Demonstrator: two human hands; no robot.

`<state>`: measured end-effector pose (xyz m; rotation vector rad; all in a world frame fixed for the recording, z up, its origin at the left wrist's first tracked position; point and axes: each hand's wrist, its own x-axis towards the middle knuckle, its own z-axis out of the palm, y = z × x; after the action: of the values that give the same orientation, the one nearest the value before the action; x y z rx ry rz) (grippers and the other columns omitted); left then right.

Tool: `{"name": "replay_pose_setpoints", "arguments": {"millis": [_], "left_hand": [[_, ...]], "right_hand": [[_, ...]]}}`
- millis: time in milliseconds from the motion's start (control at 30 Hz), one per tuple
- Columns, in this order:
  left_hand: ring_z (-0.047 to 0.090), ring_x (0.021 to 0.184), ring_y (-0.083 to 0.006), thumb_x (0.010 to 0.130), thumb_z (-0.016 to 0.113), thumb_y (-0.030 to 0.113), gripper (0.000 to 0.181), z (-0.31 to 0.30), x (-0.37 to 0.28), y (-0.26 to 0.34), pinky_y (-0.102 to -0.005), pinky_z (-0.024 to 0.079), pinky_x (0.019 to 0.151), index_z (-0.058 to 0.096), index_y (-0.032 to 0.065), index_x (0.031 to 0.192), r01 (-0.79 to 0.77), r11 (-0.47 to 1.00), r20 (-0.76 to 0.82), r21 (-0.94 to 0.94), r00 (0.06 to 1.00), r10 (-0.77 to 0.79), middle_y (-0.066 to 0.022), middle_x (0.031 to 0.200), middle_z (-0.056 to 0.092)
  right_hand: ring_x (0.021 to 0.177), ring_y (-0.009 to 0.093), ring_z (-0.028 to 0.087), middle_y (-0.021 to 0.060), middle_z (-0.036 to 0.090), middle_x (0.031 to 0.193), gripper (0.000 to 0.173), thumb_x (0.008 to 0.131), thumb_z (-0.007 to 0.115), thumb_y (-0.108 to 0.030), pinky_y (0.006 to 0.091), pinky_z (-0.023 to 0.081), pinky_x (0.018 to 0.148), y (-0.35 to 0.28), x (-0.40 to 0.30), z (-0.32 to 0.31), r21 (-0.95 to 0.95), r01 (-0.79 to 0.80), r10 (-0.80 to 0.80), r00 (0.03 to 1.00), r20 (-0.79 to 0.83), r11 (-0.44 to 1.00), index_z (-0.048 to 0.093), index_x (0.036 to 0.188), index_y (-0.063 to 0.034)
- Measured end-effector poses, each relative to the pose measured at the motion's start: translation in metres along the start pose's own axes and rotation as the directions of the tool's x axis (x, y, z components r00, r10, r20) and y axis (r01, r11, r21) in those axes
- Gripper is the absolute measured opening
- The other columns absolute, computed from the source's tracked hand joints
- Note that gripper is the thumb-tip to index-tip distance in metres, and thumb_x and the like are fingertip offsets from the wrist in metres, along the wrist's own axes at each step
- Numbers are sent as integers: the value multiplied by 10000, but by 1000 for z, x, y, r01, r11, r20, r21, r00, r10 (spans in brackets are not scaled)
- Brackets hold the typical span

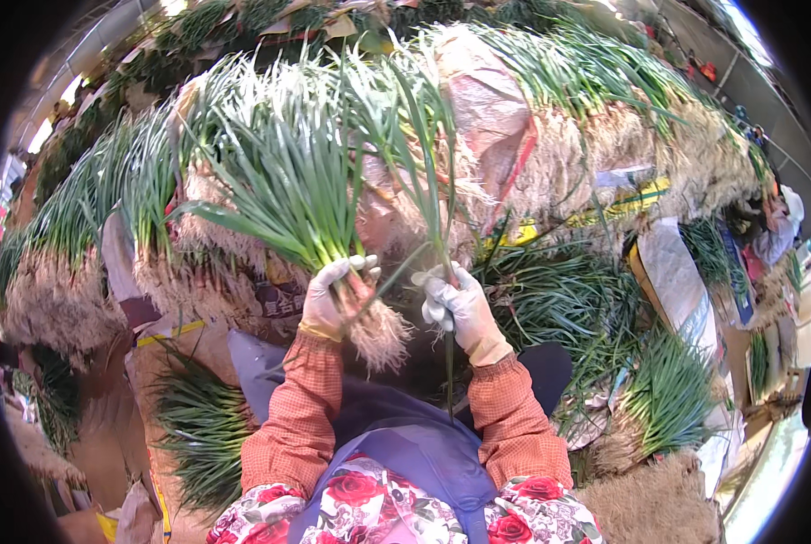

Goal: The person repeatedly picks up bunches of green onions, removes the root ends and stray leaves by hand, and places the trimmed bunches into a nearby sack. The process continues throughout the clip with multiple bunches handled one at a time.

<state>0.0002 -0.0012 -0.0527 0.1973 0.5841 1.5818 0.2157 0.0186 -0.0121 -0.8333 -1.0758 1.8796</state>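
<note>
My left hand [330,292], in a pale glove, is closed round the lower stems of a bunch of green onions [310,217]. The bunch's leaves fan upward and its pale roots hang below the hand. My right hand [456,302], gloved too, grips a few long green stalks [434,197] upright, a little to the right of the bunch. One long leaf hangs down below the right hand. The two hands are apart at about the same height. Behind them lies a long heap of green onions [262,102], roots towards me.
Loose green leaves [568,292] lie in a pile at right. A smaller bunch [670,394] sits at lower right, another [201,421] at lower left on a brown sack [143,381]. Woven sacks [480,95] lie among the heap. Part of another person [779,224] shows at the far right.
</note>
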Motion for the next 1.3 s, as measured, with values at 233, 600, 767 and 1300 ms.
{"name": "replay_pose_setpoints", "arguments": {"millis": [233, 600, 767, 1300], "left_hand": [[528, 1235, -353, 853, 591, 179, 627, -8, -15, 25, -409, 502, 988, 372, -55, 1391, -4, 998, 276, 60, 961, -12, -244, 1390, 468], [571, 1042, -226, 809, 632, 180, 668, 26, -19, 67, -332, 505, 863, 367, -34, 1383, -336, 940, 406, -59, 852, 330, -171, 1237, 550], [547, 963, -222, 818, 645, 110, 509, 10, -5, 49, -357, 499, 877, 459, -48, 1265, -170, 971, 363, -170, 905, 222, -130, 1114, 559], [601, 1106, -318, 820, 617, 209, 494, -4, -11, 12, -504, 507, 943, 528, -43, 1236, 35, 998, 323, -44, 946, -19, -202, 1135, 629]], "right_hand": [[582, 91, 518, 27, 620, 713, 472, 971, 490, -343, 210, 427, 551, 13, 13, -42, 295, 62, -109, 983, 145, 953, 561, 1215, 54], [754, 182, 666, 150, 690, 906, 369, 946, 558, -334, 326, 527, 724, 43, 17, -97, -972, -59, 351, 936, 25, 228, 610, 1153, -33], [729, 142, 643, 81, 688, 934, 219, 952, 506, -24, 253, 511, 639, -21, 68, -7, -761, 541, -662, 722, 203, 358, 622, 1138, -28], [657, 152, 607, 73, 666, 786, 156, 943, 597, -154, 283, 485, 585, -32, 96, 22, -306, 28, 20, 988, 151, 952, 639, 922, -5]]}}
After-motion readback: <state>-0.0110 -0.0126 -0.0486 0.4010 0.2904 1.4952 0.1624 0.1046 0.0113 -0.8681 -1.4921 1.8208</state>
